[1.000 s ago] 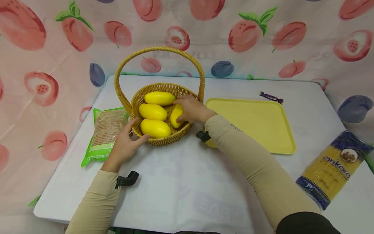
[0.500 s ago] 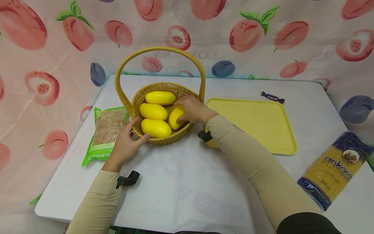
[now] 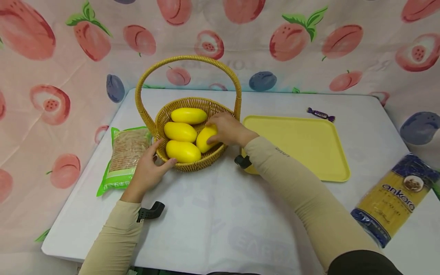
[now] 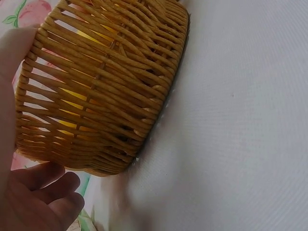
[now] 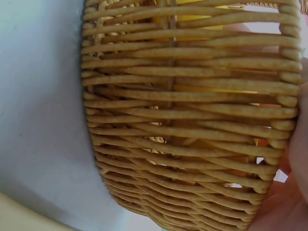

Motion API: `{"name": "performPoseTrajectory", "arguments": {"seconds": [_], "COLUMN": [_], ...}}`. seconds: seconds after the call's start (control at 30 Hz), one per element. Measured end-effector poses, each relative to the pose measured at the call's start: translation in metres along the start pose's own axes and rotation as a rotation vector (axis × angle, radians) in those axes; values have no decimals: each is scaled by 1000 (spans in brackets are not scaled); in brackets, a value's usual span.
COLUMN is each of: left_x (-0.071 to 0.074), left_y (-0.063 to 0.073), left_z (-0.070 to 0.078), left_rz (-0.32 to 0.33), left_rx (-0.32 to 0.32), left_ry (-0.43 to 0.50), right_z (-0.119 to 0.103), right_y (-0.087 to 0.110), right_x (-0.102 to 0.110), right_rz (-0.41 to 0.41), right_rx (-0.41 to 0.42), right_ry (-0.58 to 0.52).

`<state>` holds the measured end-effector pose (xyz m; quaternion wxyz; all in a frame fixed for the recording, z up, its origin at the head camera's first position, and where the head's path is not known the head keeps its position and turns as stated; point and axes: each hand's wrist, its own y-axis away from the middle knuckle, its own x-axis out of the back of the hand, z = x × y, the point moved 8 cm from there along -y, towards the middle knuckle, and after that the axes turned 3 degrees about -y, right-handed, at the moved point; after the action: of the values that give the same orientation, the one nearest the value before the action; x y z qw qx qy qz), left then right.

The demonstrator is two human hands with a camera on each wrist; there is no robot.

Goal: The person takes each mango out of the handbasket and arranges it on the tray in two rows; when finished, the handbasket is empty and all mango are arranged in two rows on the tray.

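A wicker basket (image 3: pixel 192 167) with a tall arched handle stands on the white table, with several smooth yellow mangoes (image 3: pixel 180 131) inside. My right hand (image 3: pixel 228 130) reaches over the basket's right rim and grips one mango (image 3: pixel 205 139) at the right side, thumb toward me and fingers on its far side. That mango lies close against the others. My left hand (image 3: pixel 148 170) holds the basket at its front left rim. In the left wrist view, the thumb lies over the rim and the fingers (image 4: pixel 57 190) curl near the wicker side. The right wrist view shows mostly wicker wall (image 5: pixel 192 115).
A yellow tray (image 3: pixel 299 147) lies right of the basket, with a purple-wrapped candy (image 3: pixel 320 114) behind it. A green-edged food bag (image 3: pixel 128 151) lies left, behind my left hand. A yellow and blue pasta packet (image 3: pixel 395 198) lies at the right edge.
My right hand has shifted the gripped mango slightly left, nearer the other mangoes. My left hand stays at the basket's rim.
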<state>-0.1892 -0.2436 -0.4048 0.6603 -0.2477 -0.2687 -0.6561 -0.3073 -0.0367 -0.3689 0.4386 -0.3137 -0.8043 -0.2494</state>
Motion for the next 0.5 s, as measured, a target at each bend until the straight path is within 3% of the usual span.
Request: {"name": "performPoseTrajectory", "arguments": {"seconds": [0.27,0.5], "left_x": [-1,0], "left_y": [0,0], "left_z": [0,0], "left_rz": [0,-11], "left_rx": [-8,5], "left_ry": [7,8], "right_z": [-10,-16], "right_y": [8,13], "right_x": [10,18], "right_rz": [77,131], "right_rx": [88,105], "right_ry": [41,52]}}
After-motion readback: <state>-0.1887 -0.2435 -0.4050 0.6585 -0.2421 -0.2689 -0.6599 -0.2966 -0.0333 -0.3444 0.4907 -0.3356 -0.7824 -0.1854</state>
